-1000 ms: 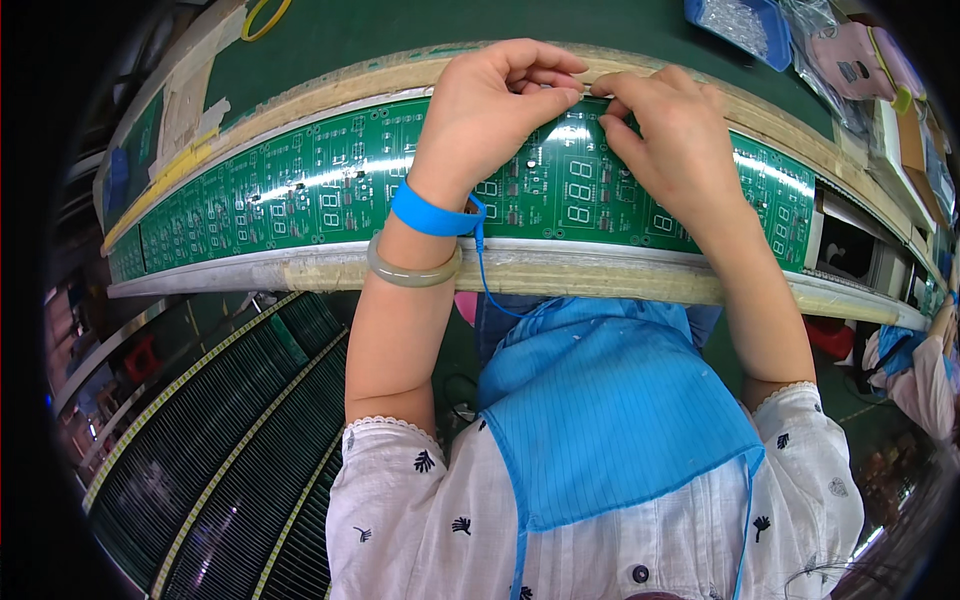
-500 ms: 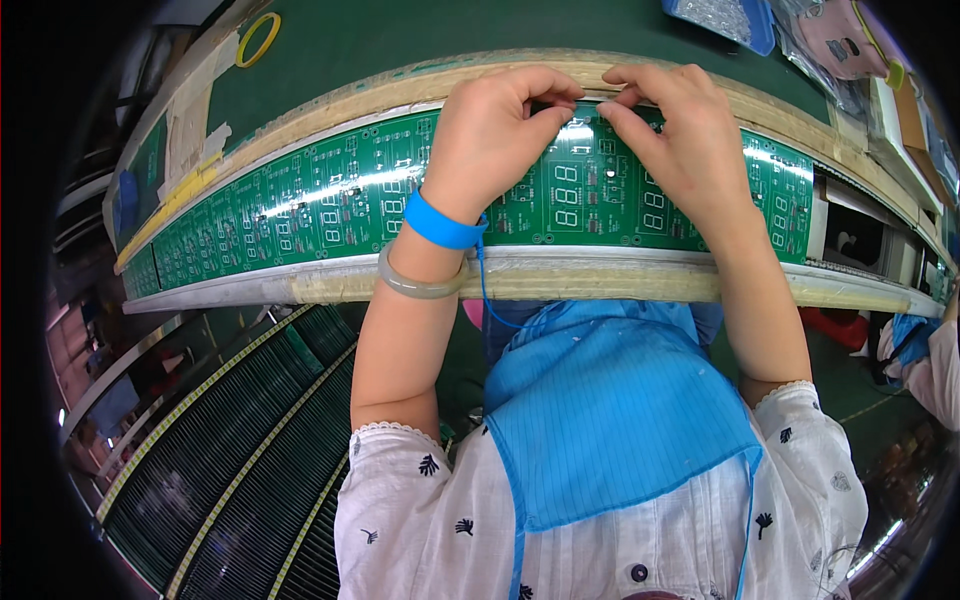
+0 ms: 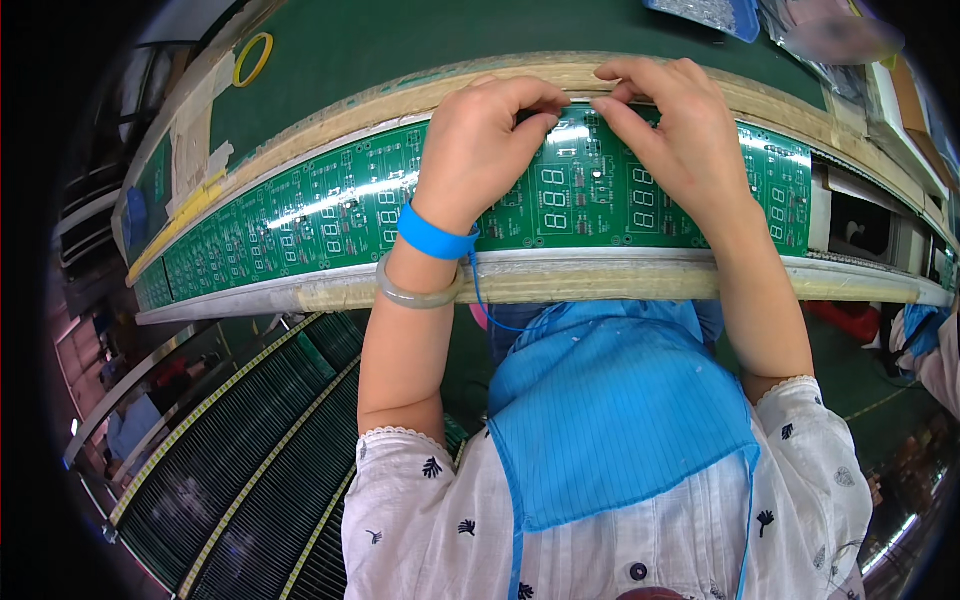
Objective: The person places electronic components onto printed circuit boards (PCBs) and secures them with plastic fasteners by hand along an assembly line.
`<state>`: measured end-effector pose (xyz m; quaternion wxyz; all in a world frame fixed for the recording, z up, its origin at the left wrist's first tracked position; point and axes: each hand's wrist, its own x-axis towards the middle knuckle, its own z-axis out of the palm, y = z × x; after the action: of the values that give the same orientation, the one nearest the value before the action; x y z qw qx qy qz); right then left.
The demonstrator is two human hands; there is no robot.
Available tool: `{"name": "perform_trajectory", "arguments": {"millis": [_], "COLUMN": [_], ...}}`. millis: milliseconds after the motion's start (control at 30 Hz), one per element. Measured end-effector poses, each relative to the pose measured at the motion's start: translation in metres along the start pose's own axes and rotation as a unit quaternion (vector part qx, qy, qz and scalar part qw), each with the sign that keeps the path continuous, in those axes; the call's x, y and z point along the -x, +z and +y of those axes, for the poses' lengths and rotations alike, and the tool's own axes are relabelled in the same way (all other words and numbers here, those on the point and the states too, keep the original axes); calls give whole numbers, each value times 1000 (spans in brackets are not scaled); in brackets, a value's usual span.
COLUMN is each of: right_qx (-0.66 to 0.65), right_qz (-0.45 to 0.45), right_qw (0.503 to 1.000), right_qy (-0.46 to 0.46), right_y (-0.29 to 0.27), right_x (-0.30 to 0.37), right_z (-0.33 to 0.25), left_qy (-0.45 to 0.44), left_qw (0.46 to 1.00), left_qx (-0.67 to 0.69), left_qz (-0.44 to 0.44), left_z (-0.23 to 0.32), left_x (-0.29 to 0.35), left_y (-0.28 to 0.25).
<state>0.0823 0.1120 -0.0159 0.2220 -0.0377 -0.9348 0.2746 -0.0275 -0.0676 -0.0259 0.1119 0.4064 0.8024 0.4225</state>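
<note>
A long panel of green circuit boards (image 3: 330, 205) lies in the rails, printed with repeating digit-display outlines and carrying small dark parts. My left hand (image 3: 485, 150) is at its far edge, thumb and forefinger curled close together. A blue wrist strap (image 3: 435, 235) with a thin cord and a pale bangle (image 3: 420, 295) circle that wrist. Just to the right, my right hand (image 3: 685, 135) bends over the same edge, thumb and fingertips drawn close. Whatever either hand's fingertips pinch is too small or hidden to make out.
Wooden-topped rails (image 3: 600, 288) border the boards. Past the far rail lie a yellow tape ring (image 3: 253, 60) and a blue tray (image 3: 705, 14) of small clear parts. Ribbed black racks (image 3: 230, 440) stand low at left. A person's sleeve (image 3: 938, 360) shows at far right.
My left hand has drawn slightly left, widening the small gap between the two hands' fingertips. The whole view has shifted a little; my right hand keeps nearly the same pose.
</note>
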Motion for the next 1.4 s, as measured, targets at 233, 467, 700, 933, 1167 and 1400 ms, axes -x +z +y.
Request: {"name": "perform_trajectory", "arguments": {"millis": [233, 467, 700, 933, 1167, 1400], "right_qx": [-3, -10, -30, -23, 169, 306], "right_qz": [-4, -9, -13, 8, -66, -116], "right_qw": [1000, 1000, 999, 999, 976, 945], "right_qy": [6, 6, 23, 40, 124, 7], "right_y": [-3, -5, -11, -45, -98, -72], "right_x": [0, 1, 0, -21, -75, -86], "right_z": [1, 2, 1, 24, 40, 90], "left_qy": [29, 22, 62, 46, 188, 248], "left_qw": [999, 999, 995, 996, 968, 939], "left_qx": [-42, -43, -78, -80, -128, -206], "left_qz": [16, 22, 19, 17, 107, 117], "left_z": [5, 7, 7, 9, 44, 79], "left_x": [0, 0, -1, 0, -51, -139], "left_y": [2, 3, 3, 0, -3, 38]}}
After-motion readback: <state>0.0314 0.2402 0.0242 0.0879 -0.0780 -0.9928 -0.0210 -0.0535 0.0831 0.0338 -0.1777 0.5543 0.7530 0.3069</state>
